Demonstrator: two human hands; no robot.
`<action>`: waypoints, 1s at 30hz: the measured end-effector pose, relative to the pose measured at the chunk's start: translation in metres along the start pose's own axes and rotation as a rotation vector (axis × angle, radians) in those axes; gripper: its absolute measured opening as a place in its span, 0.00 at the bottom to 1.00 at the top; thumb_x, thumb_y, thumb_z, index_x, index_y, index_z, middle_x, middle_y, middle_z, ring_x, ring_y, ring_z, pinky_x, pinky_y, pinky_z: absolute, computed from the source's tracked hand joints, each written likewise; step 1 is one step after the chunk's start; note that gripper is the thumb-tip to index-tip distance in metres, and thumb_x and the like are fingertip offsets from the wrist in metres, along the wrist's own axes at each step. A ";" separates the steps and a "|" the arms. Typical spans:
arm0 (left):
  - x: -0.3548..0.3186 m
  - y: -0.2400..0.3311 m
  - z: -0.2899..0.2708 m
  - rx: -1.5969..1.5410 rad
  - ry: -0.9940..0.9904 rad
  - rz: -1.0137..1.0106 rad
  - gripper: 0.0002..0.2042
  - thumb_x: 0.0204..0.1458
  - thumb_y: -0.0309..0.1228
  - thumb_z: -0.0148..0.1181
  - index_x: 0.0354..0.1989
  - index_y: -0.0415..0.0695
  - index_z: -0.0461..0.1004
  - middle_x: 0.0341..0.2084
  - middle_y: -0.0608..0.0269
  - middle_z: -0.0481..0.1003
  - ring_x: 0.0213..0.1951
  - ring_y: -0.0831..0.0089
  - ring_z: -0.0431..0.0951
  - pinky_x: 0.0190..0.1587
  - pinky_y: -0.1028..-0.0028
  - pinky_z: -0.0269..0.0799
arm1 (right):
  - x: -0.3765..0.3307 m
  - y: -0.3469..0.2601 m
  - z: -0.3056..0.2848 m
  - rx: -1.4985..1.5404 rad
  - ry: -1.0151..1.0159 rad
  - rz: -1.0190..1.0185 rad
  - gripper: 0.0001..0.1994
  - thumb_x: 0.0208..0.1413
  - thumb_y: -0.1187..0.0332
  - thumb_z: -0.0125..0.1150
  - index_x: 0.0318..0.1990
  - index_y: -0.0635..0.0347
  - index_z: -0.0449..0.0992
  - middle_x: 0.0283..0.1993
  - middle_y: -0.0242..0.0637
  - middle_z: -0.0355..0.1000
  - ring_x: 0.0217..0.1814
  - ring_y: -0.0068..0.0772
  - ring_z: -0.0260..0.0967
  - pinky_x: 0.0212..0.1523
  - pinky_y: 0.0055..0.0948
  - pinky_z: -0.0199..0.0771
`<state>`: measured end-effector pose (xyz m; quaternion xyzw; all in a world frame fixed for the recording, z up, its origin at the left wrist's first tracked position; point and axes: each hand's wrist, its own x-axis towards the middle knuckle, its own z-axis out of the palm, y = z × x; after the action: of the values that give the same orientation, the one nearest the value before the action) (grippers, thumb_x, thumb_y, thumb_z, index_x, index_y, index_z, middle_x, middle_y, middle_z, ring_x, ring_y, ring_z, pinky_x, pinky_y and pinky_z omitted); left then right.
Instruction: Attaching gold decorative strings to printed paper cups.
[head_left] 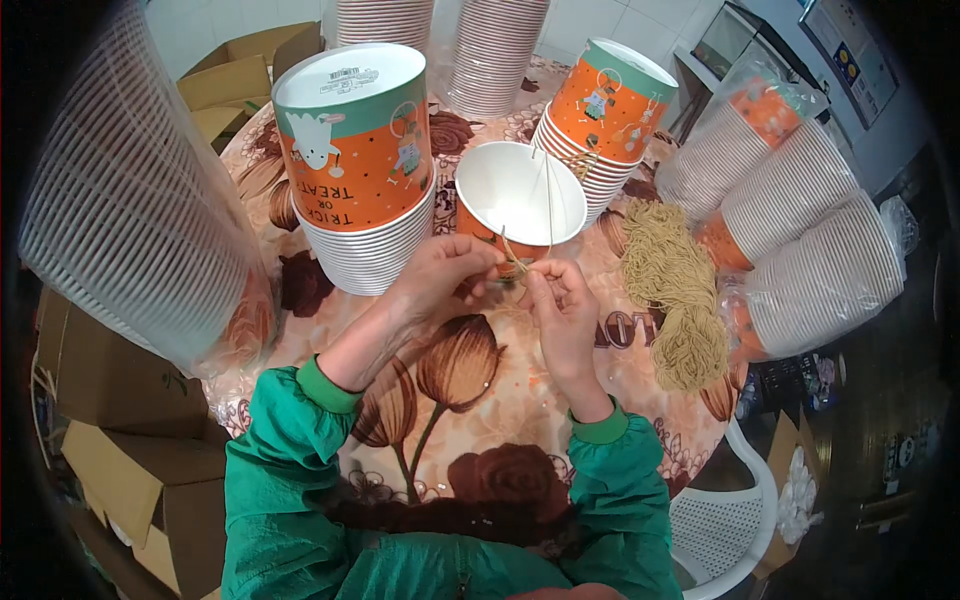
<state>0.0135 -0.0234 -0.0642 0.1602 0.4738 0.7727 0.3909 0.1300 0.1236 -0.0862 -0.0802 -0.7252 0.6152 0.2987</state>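
In the middle of the table an orange paper bucket [515, 190] with a white inside stands with its mouth toward me. A thin tan cord [549, 195] runs across its opening to the near rim. Just in front of that rim, my left hand [455, 275] pinches a piece of the cord between thumb and fingers. Close beside it, my right hand [562, 305] pinches the cord too, its fingertips almost meeting the left ones. Whether the cord is knotted there is too small to tell. A bundle of tan cord [675, 290] lies to the right of my right hand.
Stacks of upside-down buckets stand at the back left [352, 150] and back right [605, 115]. Plastic-wrapped bucket stacks rise at the far left [140, 200] and lie at the right [810, 270]. Cardboard boxes [150, 480] sit at the lower left, a white chair [725, 510] at the lower right.
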 end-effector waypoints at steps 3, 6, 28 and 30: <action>-0.004 -0.008 -0.001 -0.047 -0.090 -0.024 0.07 0.64 0.29 0.59 0.42 0.40 0.79 0.29 0.69 0.76 0.27 0.82 0.73 0.31 0.82 0.70 | -0.001 0.004 0.001 0.003 0.005 -0.001 0.03 0.66 0.76 0.59 0.45 0.63 0.75 0.36 0.27 0.72 0.35 0.15 0.68 0.35 0.19 0.70; -0.003 -0.009 0.005 0.071 -0.045 -0.017 0.05 0.64 0.29 0.60 0.40 0.40 0.78 0.28 0.70 0.75 0.27 0.82 0.73 0.32 0.81 0.72 | 0.000 0.001 0.001 -0.235 0.005 -0.222 0.04 0.64 0.77 0.61 0.44 0.64 0.76 0.37 0.29 0.71 0.36 0.17 0.69 0.35 0.22 0.71; 0.001 -0.021 0.003 0.108 -0.053 0.115 0.03 0.59 0.24 0.62 0.36 0.37 0.77 0.26 0.68 0.76 0.26 0.83 0.73 0.28 0.82 0.67 | 0.002 -0.011 -0.003 -0.717 -0.024 -0.469 0.08 0.54 0.78 0.65 0.41 0.61 0.75 0.38 0.39 0.68 0.38 0.43 0.71 0.37 0.41 0.71; 0.003 -0.023 -0.001 0.152 -0.069 0.150 0.02 0.57 0.23 0.62 0.36 0.37 0.77 0.26 0.67 0.76 0.27 0.83 0.73 0.28 0.82 0.66 | 0.001 -0.014 -0.001 -0.720 -0.018 -0.486 0.07 0.53 0.78 0.65 0.39 0.61 0.74 0.38 0.39 0.68 0.38 0.44 0.71 0.37 0.41 0.71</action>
<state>0.0213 -0.0157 -0.0852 0.2507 0.5040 0.7557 0.3347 0.1332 0.1220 -0.0724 -0.0009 -0.8939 0.2357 0.3813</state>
